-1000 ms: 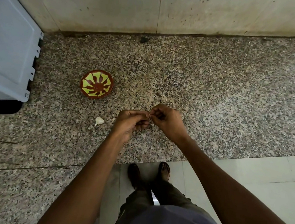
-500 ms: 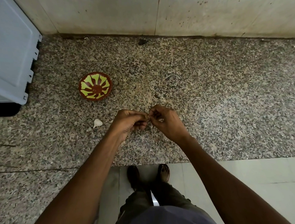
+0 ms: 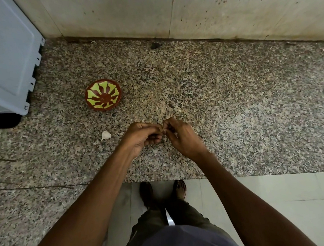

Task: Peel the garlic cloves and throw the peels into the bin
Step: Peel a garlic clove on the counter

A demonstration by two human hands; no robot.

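Above the desk's front edge, the left hand [image 3: 141,137] and right hand [image 3: 180,135] pinch what seems a garlic clove [image 3: 163,131], mostly hidden. Another clove [image 3: 105,135] lies near the bowl [image 3: 103,94].

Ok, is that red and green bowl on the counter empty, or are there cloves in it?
Empty. The bowl sits upright and its painted inside shows all over, nothing lying in it. One garlic clove lies loose on the counter beside it.

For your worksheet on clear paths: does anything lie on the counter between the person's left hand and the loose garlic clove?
Nothing visible does. Only bare speckled counter separates the left hand from the garlic clove.
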